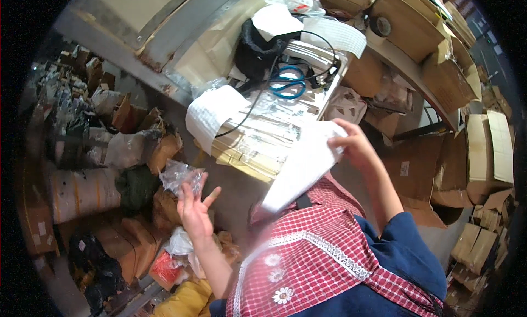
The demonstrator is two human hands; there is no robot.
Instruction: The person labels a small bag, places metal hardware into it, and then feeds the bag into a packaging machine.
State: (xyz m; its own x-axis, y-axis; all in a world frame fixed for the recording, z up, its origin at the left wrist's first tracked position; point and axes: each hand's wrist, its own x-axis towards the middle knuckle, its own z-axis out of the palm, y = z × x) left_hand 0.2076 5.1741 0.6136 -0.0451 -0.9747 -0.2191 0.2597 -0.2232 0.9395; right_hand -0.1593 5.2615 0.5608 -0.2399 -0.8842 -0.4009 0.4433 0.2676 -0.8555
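Observation:
My left hand (196, 212) is out to the left, palm showing and fingers spread. A crumpled clear plastic bag (180, 175) is at its fingertips; whether they touch cannot be told. My right hand (351, 144) pinches the upper right edge of a flat white packet or folded sheet (307, 157), which slants down in front of my red checked apron (307, 256). Glare hides the white thing's surface. Behind it lies a worktop stacked with clear-wrapped flat items (263, 124), and a curled white sheet (216, 111) covers its left corner.
On the worktop are a black fabric bundle (255, 53), a coiled blue cord (288, 82) and black cables. A roll of tape (380, 26) sits near cardboard boxes at the far right. Boxes, bags and a large white roll (85, 193) crowd the left floor; open cartons (420, 177) stand right.

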